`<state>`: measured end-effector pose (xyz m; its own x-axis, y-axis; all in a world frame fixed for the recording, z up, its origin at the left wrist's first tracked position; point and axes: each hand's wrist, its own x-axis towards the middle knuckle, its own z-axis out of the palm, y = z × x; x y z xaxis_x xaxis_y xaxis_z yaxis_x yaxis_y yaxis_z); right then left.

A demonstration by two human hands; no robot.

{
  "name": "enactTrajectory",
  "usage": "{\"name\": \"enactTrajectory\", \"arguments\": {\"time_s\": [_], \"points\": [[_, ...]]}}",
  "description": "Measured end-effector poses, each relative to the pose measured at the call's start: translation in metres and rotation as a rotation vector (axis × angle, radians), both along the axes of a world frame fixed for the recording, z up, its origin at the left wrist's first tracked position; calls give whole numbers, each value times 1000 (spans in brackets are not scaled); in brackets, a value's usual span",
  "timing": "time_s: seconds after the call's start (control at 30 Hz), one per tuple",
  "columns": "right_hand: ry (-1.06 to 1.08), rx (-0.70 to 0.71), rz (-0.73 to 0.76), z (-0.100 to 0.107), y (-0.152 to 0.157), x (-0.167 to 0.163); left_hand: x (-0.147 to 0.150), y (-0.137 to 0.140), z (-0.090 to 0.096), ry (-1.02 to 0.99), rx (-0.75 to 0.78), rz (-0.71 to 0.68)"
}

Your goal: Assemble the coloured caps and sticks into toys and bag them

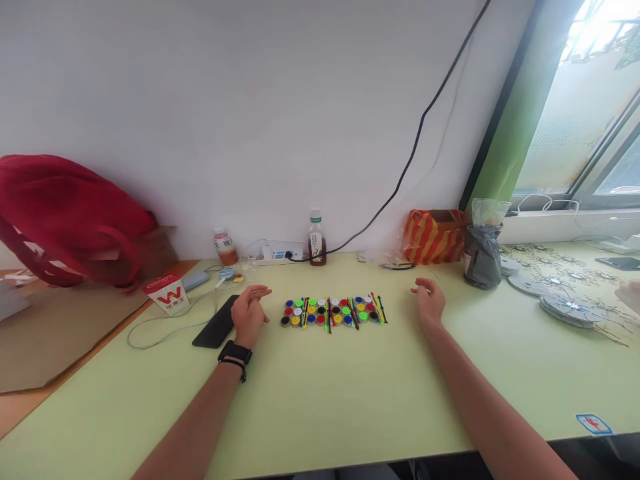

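Observation:
My left hand (249, 313) rests on the pale green table (320, 393), its fingers loosely bent and apart, with nothing in them. A dark watch and a thin black band are on that wrist. Off to the right, my right hand (430, 302) also lies empty on the tabletop, fingers loosely curled and apart. Between the two hands sits a block of small round coloured pieces (321, 319) in rows: blue, white, green, red, yellow and black. Several bundles of thin coloured strips (329, 315) lie across them. Neither hand touches the pieces. A black phone-like slab (215, 327) lies beside my left hand.
Along the wall stand a brown bottle (316, 240), a power strip (280, 252), a striped bag (434, 237) and a grey bag (483, 257). At left are a red-and-white box (167, 295) and a red backpack (65, 213). Round discs (570, 311) lie right, near another person's hand (629, 293).

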<state>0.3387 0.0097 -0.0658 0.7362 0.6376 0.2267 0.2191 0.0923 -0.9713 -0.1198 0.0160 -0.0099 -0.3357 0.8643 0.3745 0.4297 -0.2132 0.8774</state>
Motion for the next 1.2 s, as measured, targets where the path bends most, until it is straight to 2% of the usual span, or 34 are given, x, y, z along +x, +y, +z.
{"name": "enactTrajectory", "arguments": {"time_s": [0.17,0.4,0.5,0.57,0.67,0.8,1.03,1.2], "points": [[84,83,226,4,4,-4,4,9,-2,-230,13,-65],[200,79,390,4,-2,-8,2,15,6,-475,-81,-287],[249,59,450,5,0,-11,-1,14,10,-672,-158,-337],[272,55,457,6,2,-11,-2,15,10,-734,-191,-346],[347,66,454,6,4,-6,-1,19,5,-725,-202,-331],[416,98,497,3,5,-1,-1,25,-5,-583,-159,-238],[191,38,458,-1,6,-5,4,19,-9,-450,-135,-203],[-123,-68,464,6,2,-18,13,13,-5,-412,-147,-201]]}}
